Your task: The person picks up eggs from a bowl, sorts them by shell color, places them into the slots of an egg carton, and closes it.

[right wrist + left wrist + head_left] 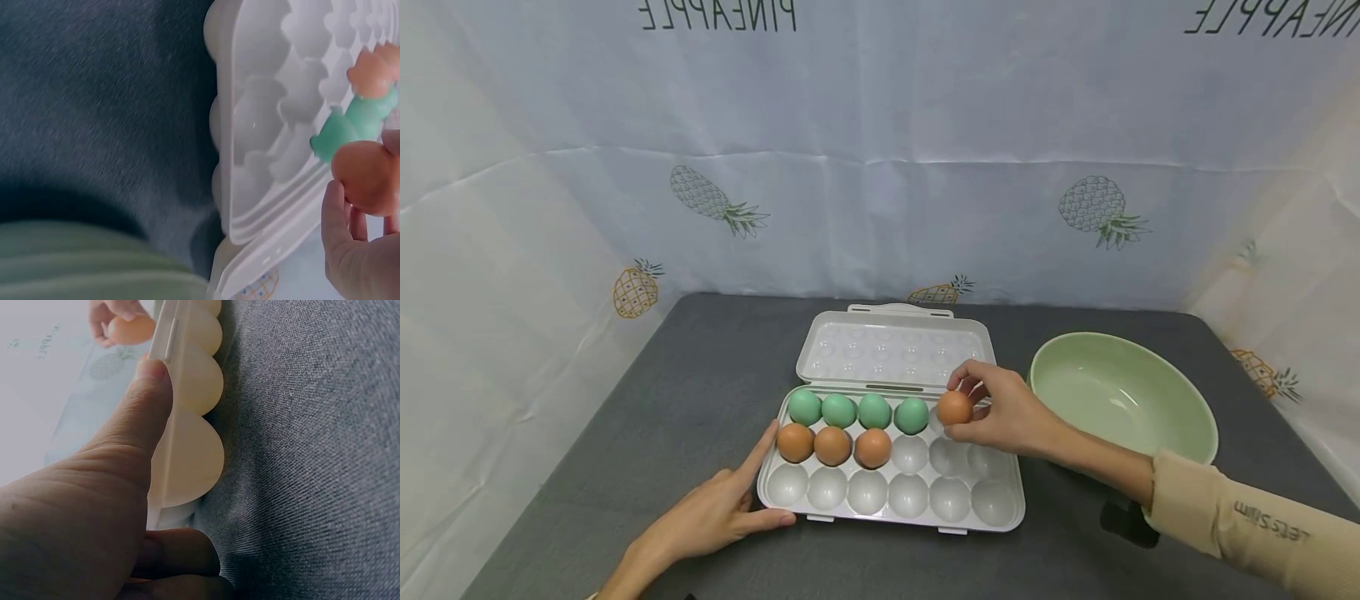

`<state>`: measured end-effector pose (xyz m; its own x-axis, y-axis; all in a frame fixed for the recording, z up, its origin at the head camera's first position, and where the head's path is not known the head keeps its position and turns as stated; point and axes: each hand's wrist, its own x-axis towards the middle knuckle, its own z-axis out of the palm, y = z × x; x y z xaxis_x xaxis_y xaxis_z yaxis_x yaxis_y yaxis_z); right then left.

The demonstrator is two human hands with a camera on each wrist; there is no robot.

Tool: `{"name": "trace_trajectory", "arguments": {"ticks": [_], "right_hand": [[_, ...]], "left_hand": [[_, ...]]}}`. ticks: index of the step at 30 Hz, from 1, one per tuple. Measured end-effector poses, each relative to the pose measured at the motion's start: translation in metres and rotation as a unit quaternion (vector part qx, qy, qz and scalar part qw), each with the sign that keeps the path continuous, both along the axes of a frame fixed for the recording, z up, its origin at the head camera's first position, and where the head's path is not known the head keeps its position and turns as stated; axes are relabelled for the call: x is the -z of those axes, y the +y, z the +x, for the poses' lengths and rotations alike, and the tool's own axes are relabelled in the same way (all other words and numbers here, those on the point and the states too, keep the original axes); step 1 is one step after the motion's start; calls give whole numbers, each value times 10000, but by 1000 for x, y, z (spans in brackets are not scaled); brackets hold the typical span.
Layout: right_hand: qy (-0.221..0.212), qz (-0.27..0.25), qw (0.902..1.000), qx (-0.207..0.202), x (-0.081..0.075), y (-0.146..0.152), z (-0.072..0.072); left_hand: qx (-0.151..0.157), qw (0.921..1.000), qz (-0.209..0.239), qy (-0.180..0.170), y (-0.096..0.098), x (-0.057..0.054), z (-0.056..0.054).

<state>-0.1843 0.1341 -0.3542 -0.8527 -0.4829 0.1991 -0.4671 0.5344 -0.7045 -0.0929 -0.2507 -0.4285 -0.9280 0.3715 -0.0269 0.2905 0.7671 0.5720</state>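
Note:
My right hand (pixel 1003 412) pinches a brown egg (pixel 954 408) between thumb and fingers, over the back row of a white plastic egg box (pixel 907 497). In the right wrist view, the held egg (pixel 365 178) appears raised above the pockets. Green eggs (pixel 874 412) fill the back row's left part; 3 brown eggs (pixel 832 447) sit at the left of the middle row. The front-row pockets hold no eggs. My left hand (pixel 718 508) grips the box's front left corner, thumb (pixel 140 406) along its front rim and index finger on its left side.
The box's lid (pixel 895 346) lies open toward the back. A light green bowl (pixel 1123 396) stands right of the box, behind my right forearm. Dark cloth (pixel 722 367) covers the table, and a pineapple-print curtain (pixel 880 225) hangs behind it.

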Motion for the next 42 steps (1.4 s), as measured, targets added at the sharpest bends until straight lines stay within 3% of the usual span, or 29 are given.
{"name": "trace_trajectory", "arguments": {"ticks": [6,18,30,42], "right_hand": [[-139,-132,9994,-285,10,-12,3],[-225,165,9979,-580,24,-25,8],[441,843,9944,-466,36,-34,11],[891,675,9920,-578,48,-38,12]], "left_hand": [[-8,10000,9,-13,0,1,1],[-21,10000,23,-3,0,1,1],[69,9999,87,24,1,0,0],[75,9999,62,81,1,1,-1]]}}
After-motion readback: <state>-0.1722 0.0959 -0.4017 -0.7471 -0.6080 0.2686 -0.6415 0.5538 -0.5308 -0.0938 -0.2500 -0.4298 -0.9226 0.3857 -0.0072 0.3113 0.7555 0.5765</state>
